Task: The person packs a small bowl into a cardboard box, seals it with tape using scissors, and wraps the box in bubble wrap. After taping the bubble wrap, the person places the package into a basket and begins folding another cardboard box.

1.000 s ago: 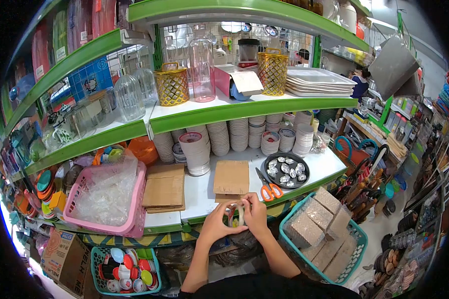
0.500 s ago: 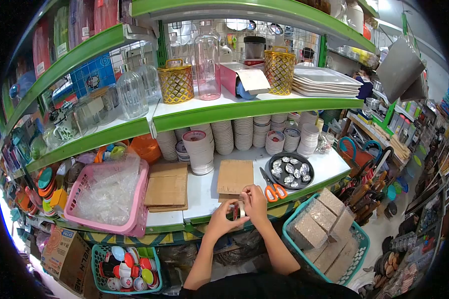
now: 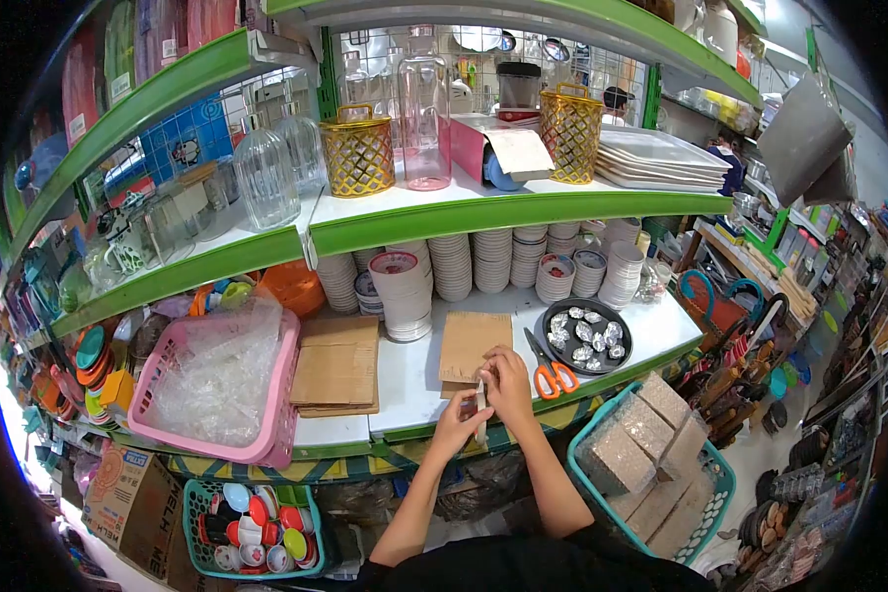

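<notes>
A narrow pale roll of tape (image 3: 481, 412), turned nearly edge-on, is held between my two hands in front of the shelf edge. My left hand (image 3: 453, 426) is closed around its left side. The fingers of my right hand (image 3: 506, 383) pinch at its upper edge and partly cover it. Just beyond my hands lies a stack of brown cardboard pieces (image 3: 476, 345). To the right are scissors with orange handles (image 3: 555, 379), lying beside a black round tray (image 3: 622, 363) of crumpled foil pieces.
A pink basket (image 3: 284, 414) of clear plastic wrap and another cardboard stack (image 3: 335, 360) stand left. Stacked bowls (image 3: 405, 301) line the back. Below are a teal basket (image 3: 725, 483) of wrapped blocks and a basket (image 3: 189, 523) of small cups. The green-edged upper shelf (image 3: 523, 210) overhangs.
The roll of tape has turned from showing its round opening to nearly edge-on. My fingers have shifted around it. The whole view has moved slightly.
</notes>
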### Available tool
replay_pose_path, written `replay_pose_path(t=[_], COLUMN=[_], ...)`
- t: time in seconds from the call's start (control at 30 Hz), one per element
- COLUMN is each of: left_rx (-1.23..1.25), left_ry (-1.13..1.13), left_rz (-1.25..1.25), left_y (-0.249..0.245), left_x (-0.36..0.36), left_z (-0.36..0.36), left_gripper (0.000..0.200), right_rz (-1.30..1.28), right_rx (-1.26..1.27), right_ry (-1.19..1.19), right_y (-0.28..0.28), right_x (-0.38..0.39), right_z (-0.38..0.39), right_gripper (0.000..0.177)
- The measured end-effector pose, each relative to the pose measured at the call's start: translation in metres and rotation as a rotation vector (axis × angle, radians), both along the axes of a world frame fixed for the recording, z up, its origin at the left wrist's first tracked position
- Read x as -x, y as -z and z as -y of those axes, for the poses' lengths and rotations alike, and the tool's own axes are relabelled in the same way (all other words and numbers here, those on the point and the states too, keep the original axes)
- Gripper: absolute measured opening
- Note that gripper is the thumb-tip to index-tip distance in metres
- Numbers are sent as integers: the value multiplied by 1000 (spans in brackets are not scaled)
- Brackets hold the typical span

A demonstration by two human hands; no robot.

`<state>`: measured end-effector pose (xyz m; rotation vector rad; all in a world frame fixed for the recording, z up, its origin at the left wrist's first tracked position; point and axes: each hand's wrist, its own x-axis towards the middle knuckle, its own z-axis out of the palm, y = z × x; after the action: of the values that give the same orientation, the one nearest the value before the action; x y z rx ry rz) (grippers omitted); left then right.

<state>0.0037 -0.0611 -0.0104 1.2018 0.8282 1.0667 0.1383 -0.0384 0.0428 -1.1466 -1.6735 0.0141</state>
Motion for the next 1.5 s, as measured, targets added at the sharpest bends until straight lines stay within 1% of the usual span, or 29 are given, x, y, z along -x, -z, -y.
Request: replay_pose_path(t=[0.03, 0.13, 0.2, 0.23, 0.3, 0.43, 0.5, 0.6, 0.87, 0.97, 1.03, 1.07, 1.13, 1.23, 1.43, 1.5], left_rx=[1, 66, 104, 104, 199, 202, 181, 185, 175, 175, 176, 190, 204, 188, 225, 192], left_ry=[1, 39, 22, 24, 53, 70, 127, 93, 117, 124, 122, 114, 105, 120, 112, 114], left_rz=[0, 39, 92, 92, 143, 181, 217, 247, 275, 282, 281, 274, 266, 273, 286, 290], left_y=[-1, -6, -12, -18, -31, -26, -24, -25, -26, -26, -28, -30, -29, -25, -26, -25], left_x=[0, -2, -3, -2, 0, 0, 0, -2, -1, -1, 0, 0, 0, 1, 2, 0], left_z=[0, 1, 1, 2, 7, 3, 0, 3, 3, 4, 5, 6, 6, 3, 4, 4], left_gripper=[55, 54, 61, 61, 65, 65, 64, 65, 65, 65, 65, 65, 65, 65, 67, 68], right_rz=[-18, -43, -46, -48, -56, -66, -57, -47, -40, -74, -75, -75, -92, -124, -134, -148], right_rx=[45, 72, 80, 84, 96, 110, 107, 117, 151, 166, 186, 187, 145, 155, 141, 129], right_ry=[-5, -10, -5, -1, -3, -2, 5, 14, 18, 17, 18, 19, 35, 53, 92, 106], right_y=[2, 4, 3, 2, 2, 1, 1, 1, 0, -2, -6, -6, -3, 0, 2, 3], right_x=[-1, -3, -2, -2, -2, -1, -1, -1, 0, 1, 2, 2, 3, 4, 5, 7], right_z=[-1, -1, -1, -1, -1, -1, -1, -1, -1, -1, 2, 1, -2, -3, -5, -6], right_gripper=[16, 16, 17, 17, 17, 15, 14, 12, 12, 15, 24, 24, 30, 33, 31, 29])
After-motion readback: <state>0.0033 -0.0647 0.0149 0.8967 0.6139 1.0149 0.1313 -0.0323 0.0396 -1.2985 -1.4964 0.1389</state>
